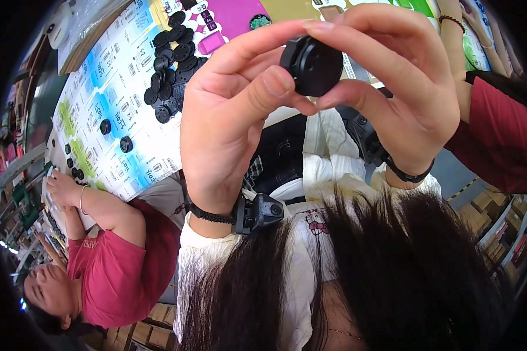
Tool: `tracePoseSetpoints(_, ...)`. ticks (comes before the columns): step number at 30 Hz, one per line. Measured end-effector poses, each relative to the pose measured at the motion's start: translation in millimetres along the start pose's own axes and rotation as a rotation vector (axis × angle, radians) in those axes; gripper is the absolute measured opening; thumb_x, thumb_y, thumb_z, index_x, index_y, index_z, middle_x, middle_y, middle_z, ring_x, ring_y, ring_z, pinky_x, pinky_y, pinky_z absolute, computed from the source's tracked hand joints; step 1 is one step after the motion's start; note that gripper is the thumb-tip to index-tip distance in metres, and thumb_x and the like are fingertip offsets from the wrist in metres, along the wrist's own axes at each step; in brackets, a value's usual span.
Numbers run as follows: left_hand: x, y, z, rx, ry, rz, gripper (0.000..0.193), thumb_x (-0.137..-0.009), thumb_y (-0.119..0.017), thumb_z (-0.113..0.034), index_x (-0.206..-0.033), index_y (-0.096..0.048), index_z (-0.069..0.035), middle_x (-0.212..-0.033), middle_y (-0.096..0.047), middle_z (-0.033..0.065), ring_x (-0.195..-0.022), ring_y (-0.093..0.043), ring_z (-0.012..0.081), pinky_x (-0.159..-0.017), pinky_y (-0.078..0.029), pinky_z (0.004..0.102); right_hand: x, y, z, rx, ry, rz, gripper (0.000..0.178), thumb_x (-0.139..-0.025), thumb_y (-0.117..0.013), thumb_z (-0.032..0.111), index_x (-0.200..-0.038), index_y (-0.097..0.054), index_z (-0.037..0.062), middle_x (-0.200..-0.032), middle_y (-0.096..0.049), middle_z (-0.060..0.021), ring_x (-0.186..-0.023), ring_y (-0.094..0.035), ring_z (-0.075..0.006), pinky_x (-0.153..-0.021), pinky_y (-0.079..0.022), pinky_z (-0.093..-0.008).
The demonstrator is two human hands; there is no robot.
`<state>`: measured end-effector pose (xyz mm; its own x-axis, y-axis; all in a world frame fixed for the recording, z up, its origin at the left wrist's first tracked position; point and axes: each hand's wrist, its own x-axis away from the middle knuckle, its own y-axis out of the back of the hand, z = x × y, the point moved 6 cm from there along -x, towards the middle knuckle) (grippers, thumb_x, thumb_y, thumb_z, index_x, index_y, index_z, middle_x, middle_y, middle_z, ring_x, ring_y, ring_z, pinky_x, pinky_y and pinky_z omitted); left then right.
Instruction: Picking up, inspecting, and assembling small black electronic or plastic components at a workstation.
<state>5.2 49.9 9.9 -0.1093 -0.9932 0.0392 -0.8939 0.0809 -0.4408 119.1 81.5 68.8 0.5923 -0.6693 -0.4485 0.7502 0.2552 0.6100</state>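
A black round plastic cap point(321, 67) is raised in front of me, its smooth flat face turned to the right and its notched rim to the left. My left hand point(225, 111) pinches the notched side between thumb and fingers. From the other side, my right hand point(407, 88) closes on it, with the thumb at its lower edge and a fingertip on top. Beyond my left hand lies a heap of similar black round parts point(184, 55), flat and disc-like. Two thicker black caps, one being the nearer cap point(126, 144), stand apart from the heap.
The table is covered with printed sheets point(94, 76) in white, blue and green. A pink piece point(211, 42) lies by the heap, and a small green item point(259, 22) farther back. A co-worker in a red shirt point(120, 269) works at left; another red sleeve point(503, 134) is at right.
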Motion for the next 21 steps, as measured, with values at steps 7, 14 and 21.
tracePoseSetpoints(7,3,1,1,-0.043,-0.027,0.016,0.055,-0.079,-0.052,-0.038,-0.115,-0.04,0.002,-0.102,-0.052,0.0099,-0.088,-0.053,0.0168,-0.072,-0.043,0.0261,3,-8,-3,-0.013,0.09,-0.037,0.043,-0.054,-0.071,0.001,-0.096,-0.061,0.0021,-0.085,-0.05,-0.0055,-0.074,-0.053,-0.0146,-0.063,-0.043,-0.0206)
tracePoseSetpoints(14,3,2,3,-0.081,-0.002,0.017,0.058,-0.078,-0.052,-0.04,-0.116,-0.04,0.002,-0.104,-0.052,0.0106,-0.093,-0.052,0.0177,-0.077,-0.042,0.0268,2,-11,-4,0.037,0.16,-0.073,0.04,-0.057,-0.069,-0.001,-0.096,-0.06,0.0008,-0.085,-0.052,-0.0069,-0.076,-0.053,-0.0146,-0.064,-0.043,-0.0211)
tracePoseSetpoints(21,2,5,6,0.023,-0.048,0.024,0.042,-0.082,-0.051,-0.024,-0.112,-0.043,0.004,-0.102,-0.054,0.0116,-0.09,-0.053,0.0176,-0.076,-0.043,0.0262,4,-17,-2,0.089,0.237,-0.113,0.038,-0.059,-0.066,-0.003,-0.096,-0.06,-0.0005,-0.084,-0.054,-0.0083,-0.077,-0.053,-0.0146,-0.064,-0.043,-0.0216)
